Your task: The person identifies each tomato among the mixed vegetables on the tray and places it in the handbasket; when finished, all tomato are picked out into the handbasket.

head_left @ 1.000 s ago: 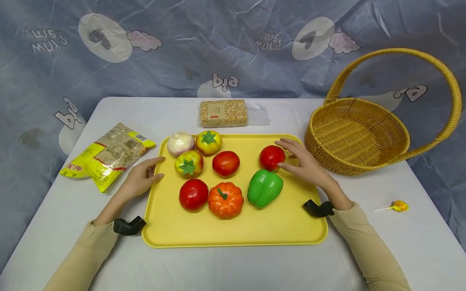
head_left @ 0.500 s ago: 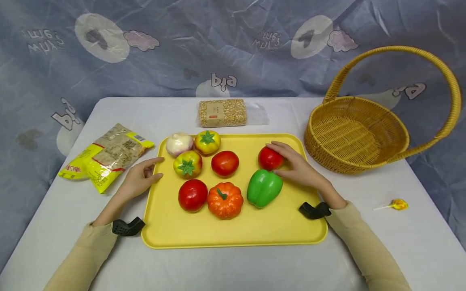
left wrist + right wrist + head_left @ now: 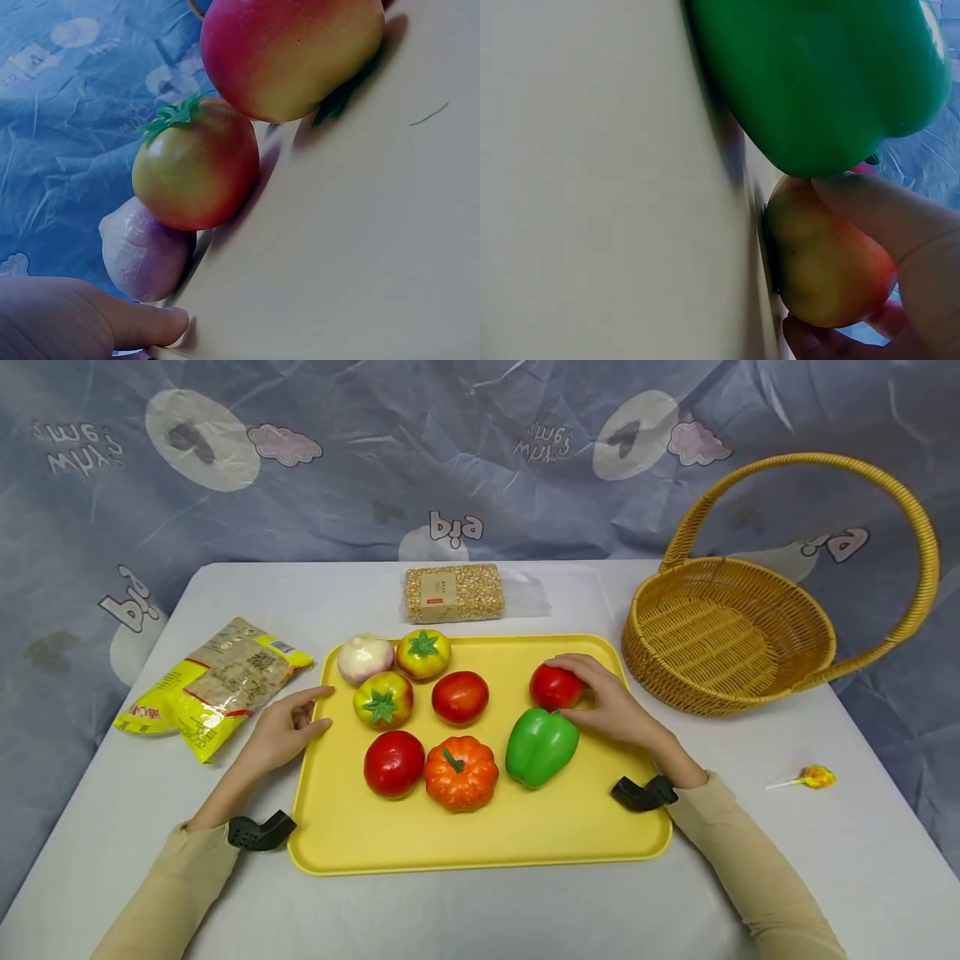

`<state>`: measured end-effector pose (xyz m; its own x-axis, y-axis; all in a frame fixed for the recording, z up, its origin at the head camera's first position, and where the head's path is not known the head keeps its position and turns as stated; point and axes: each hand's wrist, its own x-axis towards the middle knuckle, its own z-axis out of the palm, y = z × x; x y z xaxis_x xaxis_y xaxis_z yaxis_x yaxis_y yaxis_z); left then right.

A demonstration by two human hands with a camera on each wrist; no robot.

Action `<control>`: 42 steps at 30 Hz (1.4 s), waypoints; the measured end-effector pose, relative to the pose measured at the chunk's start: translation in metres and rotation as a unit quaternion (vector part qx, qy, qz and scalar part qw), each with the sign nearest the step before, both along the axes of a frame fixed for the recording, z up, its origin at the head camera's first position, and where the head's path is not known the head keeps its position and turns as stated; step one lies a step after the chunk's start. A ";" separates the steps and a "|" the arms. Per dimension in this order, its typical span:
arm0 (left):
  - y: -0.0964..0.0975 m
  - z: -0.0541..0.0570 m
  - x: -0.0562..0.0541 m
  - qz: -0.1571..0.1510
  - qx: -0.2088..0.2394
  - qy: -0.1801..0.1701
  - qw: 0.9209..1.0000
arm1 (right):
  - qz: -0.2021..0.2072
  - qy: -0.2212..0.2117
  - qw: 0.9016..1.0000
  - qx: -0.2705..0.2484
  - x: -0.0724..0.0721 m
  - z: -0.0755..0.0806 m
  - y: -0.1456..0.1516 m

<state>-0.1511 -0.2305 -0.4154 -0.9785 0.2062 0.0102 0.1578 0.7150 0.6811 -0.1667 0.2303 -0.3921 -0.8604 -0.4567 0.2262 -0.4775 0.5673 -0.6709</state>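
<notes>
In the head view my right hand point(image 3: 612, 706) grips a red tomato point(image 3: 555, 687) near the tray's back right corner. The right wrist view shows the thumb on one side of this tomato point(image 3: 821, 259) and the fingers curled round the other. A green bell pepper point(image 3: 542, 748) lies right beside the thumb. My left hand point(image 3: 288, 727) rests at the left rim of the yellow tray point(image 3: 480, 847), thumb and forefinger apart. A white-purple onion point(image 3: 365, 659) and a yellow tomato with green leaves point(image 3: 383, 700) sit closest to it.
Also on the tray are another yellow tomato point(image 3: 423, 654), two red tomatoes, one at the middle point(image 3: 460, 697), and an orange pumpkin point(image 3: 461, 774). A wicker basket point(image 3: 637, 656) stands right. Around lie yellow bags point(image 3: 225, 681), a corn kernel pack point(image 3: 453, 593) and a lollipop point(image 3: 816, 777).
My right hand has moved left and closed round the red tomato, which sits in the same spot. My left hand has stayed at the tray's rim.
</notes>
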 end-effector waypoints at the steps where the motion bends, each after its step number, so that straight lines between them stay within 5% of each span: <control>1: 0.000 0.000 0.000 0.000 0.000 -0.001 1.000 | -0.002 0.000 1.000 0.000 0.000 0.000 0.000; 11: 0.000 -0.002 0.000 0.002 -0.007 0.004 1.000 | -0.023 0.042 0.998 0.026 -0.003 0.010 0.006; 28: 0.001 -0.001 -0.001 0.005 -0.005 -0.005 1.000 | -0.072 0.125 0.989 0.035 -0.001 0.055 0.040; 36: 0.001 0.000 -0.001 0.000 -0.002 0.004 1.000 | -0.111 0.130 0.985 0.016 0.000 0.073 0.066; 42: 0.001 0.001 0.000 0.000 -0.003 0.008 1.000 | -0.179 0.096 0.979 0.017 -0.004 0.075 0.090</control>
